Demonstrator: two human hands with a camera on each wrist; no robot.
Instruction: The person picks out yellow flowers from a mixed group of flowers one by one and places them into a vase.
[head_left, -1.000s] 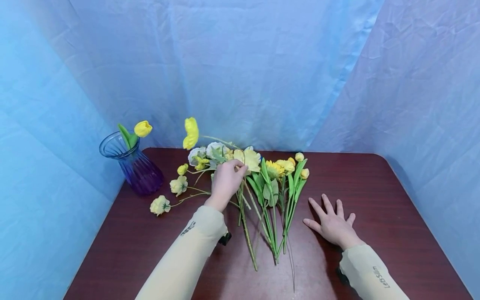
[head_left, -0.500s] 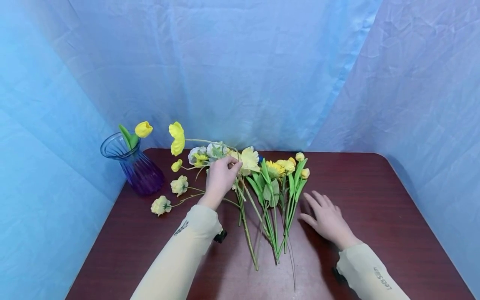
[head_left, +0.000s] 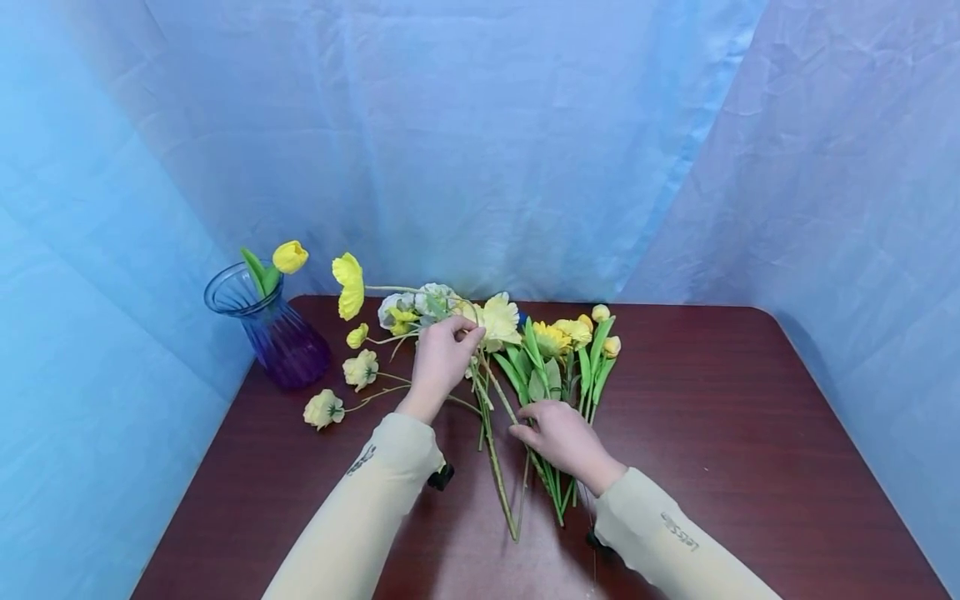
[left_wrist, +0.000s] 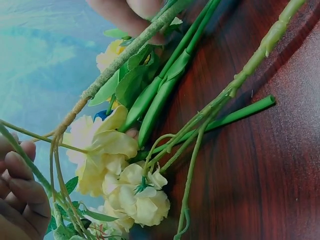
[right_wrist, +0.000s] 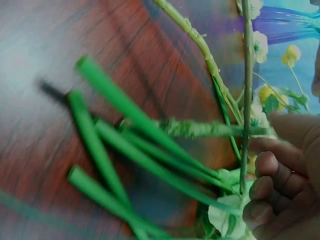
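Observation:
My left hand [head_left: 442, 354] pinches the thin stems of a yellow artificial poppy [head_left: 348, 286], whose large bloom leans out to the left. In the left wrist view, this branched spray's thick stem [left_wrist: 120, 57] slants up to my right hand. My right hand [head_left: 564, 437] pinches that stem between thumb and curled fingers, over the green tulip stems; the right wrist view shows its fingers [right_wrist: 267, 187] close up. A pale yellow bloom [head_left: 500, 321] lies beside my left hand. Cream flowers [head_left: 324, 409] lie to its left, their stems passing under my left wrist.
A blue-purple glass vase [head_left: 288, 346] stands at the table's left edge with one yellow tulip [head_left: 290, 257] in it. White flowers [head_left: 435, 300] lie at the back. A sunflower [head_left: 551, 339] and pale tulips [head_left: 612, 347] lie right of centre. A blue curtain [head_left: 480, 150] surrounds the table.
My right hand has moved left from the bare tabletop onto the stem. My left hand has shifted slightly left, and the yellow poppy bloom has swung left and down.

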